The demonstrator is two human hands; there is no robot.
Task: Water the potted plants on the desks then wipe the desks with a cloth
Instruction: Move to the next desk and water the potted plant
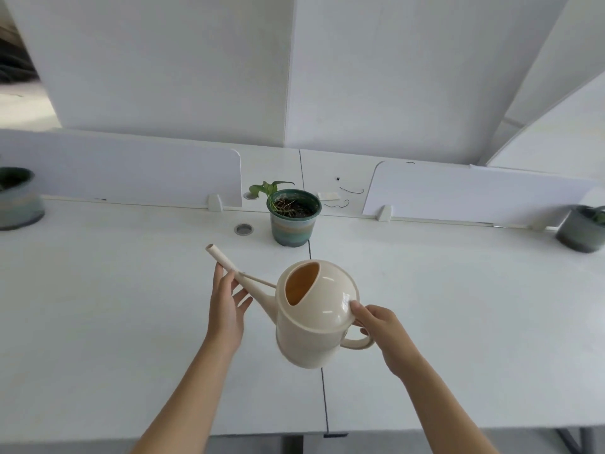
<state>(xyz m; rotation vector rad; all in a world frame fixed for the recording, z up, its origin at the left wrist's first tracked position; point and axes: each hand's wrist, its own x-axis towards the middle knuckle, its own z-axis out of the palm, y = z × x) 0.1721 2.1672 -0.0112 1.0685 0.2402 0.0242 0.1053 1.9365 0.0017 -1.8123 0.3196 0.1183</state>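
Two hands are holding a cream can (314, 322) in the air over the white desk (98, 306), roughly above the dark seam (324, 398) where two desk tops are meeting. The right hand (381, 332) is gripping the loop handle (358, 344) at the can's rear, its fingers curling round the handle's top while the thumb (355, 308) is pressing on the domed lid just beside it. The left hand (227, 309) is staying flat, with fingers (218, 273) straight and slightly spread, and their tips are touching the near side of the spout (229, 265) about halfway along. The spout is rising up and to the left, its mouth pointing past the fingertips and away from the person. The can's filling hole is facing the camera; whether water is sitting inside, I cannot tell.

Beyond the can, a striped green pot (293, 224) with a small leafy plant is standing on the seam near the low dividers (131, 172), well apart from the spout's mouth. A round grommet (243, 229) is lying just left of it. A second pot (18, 201) is sitting at the far left edge, and a third pot (581, 229) at the far right.
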